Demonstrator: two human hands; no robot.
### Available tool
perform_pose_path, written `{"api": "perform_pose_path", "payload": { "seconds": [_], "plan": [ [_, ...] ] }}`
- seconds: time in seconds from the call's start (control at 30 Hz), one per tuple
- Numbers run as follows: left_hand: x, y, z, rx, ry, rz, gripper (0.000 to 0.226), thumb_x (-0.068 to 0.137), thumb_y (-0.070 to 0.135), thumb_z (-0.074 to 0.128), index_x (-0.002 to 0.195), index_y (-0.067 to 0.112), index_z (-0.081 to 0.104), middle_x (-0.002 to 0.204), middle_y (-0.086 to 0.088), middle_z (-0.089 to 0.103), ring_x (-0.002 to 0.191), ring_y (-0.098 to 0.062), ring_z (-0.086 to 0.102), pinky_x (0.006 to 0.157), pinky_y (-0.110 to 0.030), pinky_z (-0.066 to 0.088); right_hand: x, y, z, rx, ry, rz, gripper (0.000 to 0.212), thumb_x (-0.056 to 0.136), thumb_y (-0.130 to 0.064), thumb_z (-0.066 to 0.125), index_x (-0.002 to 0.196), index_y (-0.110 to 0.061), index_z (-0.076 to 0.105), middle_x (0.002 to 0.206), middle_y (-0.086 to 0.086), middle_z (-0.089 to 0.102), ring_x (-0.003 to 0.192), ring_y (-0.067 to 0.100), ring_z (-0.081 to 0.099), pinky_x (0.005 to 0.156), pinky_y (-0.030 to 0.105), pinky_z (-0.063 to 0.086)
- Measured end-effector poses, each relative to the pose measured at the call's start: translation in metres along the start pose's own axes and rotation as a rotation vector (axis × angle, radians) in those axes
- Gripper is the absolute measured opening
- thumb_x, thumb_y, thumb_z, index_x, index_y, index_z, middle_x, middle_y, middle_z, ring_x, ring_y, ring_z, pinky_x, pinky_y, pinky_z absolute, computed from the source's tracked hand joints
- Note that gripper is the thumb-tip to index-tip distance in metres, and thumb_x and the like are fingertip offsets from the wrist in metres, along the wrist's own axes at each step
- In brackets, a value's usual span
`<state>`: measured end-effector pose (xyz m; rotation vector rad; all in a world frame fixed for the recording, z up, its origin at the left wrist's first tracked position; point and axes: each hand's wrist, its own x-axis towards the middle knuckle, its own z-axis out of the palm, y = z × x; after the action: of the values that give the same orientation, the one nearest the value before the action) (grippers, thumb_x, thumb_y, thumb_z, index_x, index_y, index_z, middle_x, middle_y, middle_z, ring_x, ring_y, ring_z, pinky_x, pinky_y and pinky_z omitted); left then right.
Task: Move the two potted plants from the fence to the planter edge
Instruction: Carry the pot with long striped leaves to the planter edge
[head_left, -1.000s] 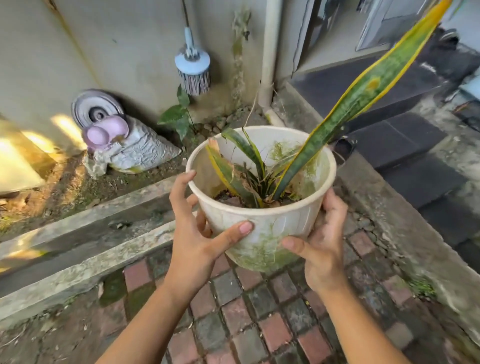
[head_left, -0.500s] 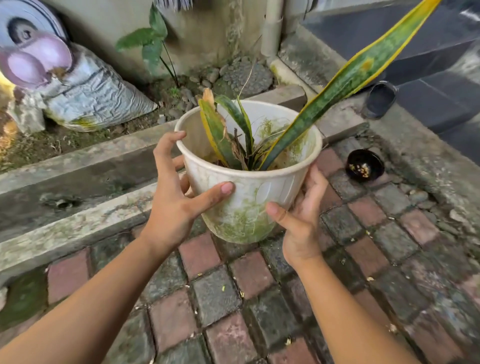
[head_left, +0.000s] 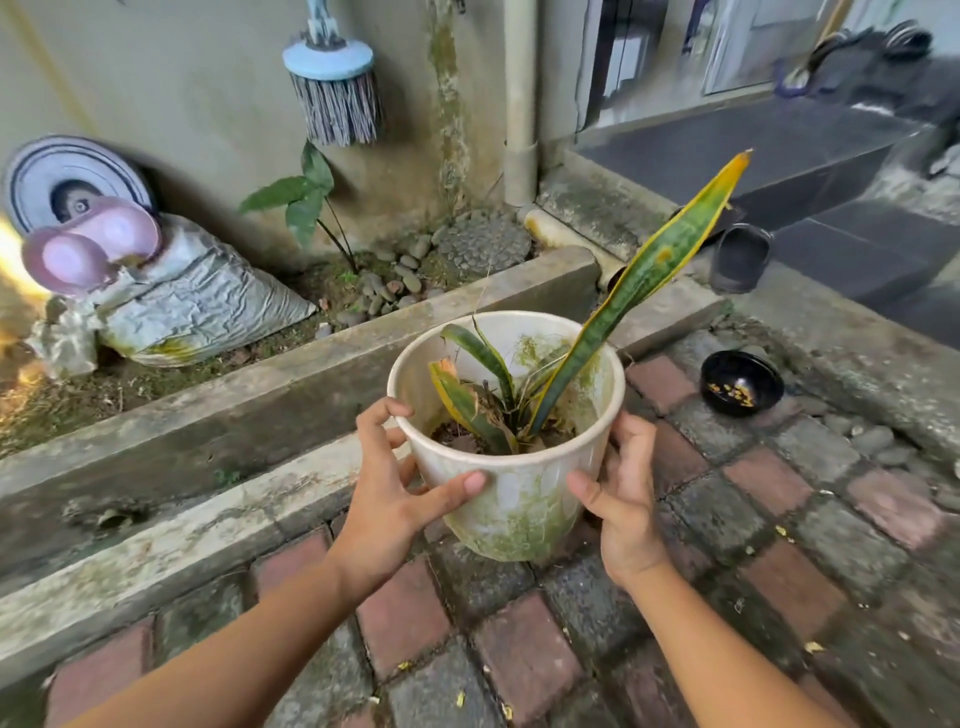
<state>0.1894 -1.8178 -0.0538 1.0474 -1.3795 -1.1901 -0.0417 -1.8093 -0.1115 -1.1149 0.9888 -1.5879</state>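
A white, algae-stained pot (head_left: 519, 499) holds a snake plant with one long yellow-edged leaf (head_left: 644, 275) leaning up to the right. My left hand (head_left: 395, 499) grips its left side, fingers at the rim and thumb across the front. My right hand (head_left: 623, 509) clasps the right side. The pot is upright, low over the brick paving (head_left: 519, 670); I cannot tell whether its base touches. It is just in front of the concrete planter edge (head_left: 291, 358). No second potted plant is in view.
A narrow gutter (head_left: 156, 467) runs between two concrete curbs. Behind lie a crumpled sack (head_left: 197, 306), pebbles and a small seedling (head_left: 301, 202). A brush (head_left: 332, 88) hangs on the wall beside a drainpipe (head_left: 519, 104). A black bowl (head_left: 740, 382) and dark sandal (head_left: 740, 257) sit right.
Both hands have lowered the pot from chest height down toward the bricks by the curb. The view has tilted back up, so the wall and brush show again.
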Motion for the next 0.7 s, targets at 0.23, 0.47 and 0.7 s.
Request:
{"api": "perform_pose_path", "payload": {
  "seconds": [0.23, 0.47, 0.7],
  "plan": [
    [-0.002, -0.015, 0.006, 0.024, 0.042, -0.043, 0.072, 0.062, 0.039, 0.088, 0.111, 0.038, 0.035, 0.124, -0.005, 0.053, 0.100, -0.012, 0.077, 0.076, -0.025, 0.064, -0.004, -0.009, 0.000, 0.022, 0.108, 0.081, 0.049, 0.080, -0.042, 0.068, 0.120, -0.019, 0.054, 0.120, -0.010, 0.073, 0.113, 0.006, 0.066, 0.094, 0.033, 0.051],
    [-0.014, -0.023, 0.008, 0.186, 0.024, -0.105, 0.074, 0.061, 0.049, 0.087, 0.104, 0.030, 0.030, 0.138, -0.033, 0.046, 0.127, -0.047, 0.056, 0.099, -0.060, 0.056, -0.006, -0.001, 0.004, -0.040, 0.124, 0.180, 0.044, 0.075, -0.056, 0.072, 0.107, -0.030, 0.055, 0.113, -0.010, 0.072, 0.108, 0.006, 0.066, 0.107, 0.052, 0.048],
    [-0.016, -0.026, 0.008, 0.299, 0.031, -0.144, 0.072, 0.062, 0.055, 0.086, 0.100, 0.032, 0.029, 0.133, -0.035, 0.041, 0.130, -0.054, 0.049, 0.102, -0.069, 0.049, -0.003, 0.006, -0.001, -0.136, 0.088, 0.165, 0.045, 0.077, -0.042, 0.077, 0.112, -0.031, 0.052, 0.124, 0.003, 0.068, 0.114, 0.013, 0.067, 0.102, 0.045, 0.054]
  ]
}}
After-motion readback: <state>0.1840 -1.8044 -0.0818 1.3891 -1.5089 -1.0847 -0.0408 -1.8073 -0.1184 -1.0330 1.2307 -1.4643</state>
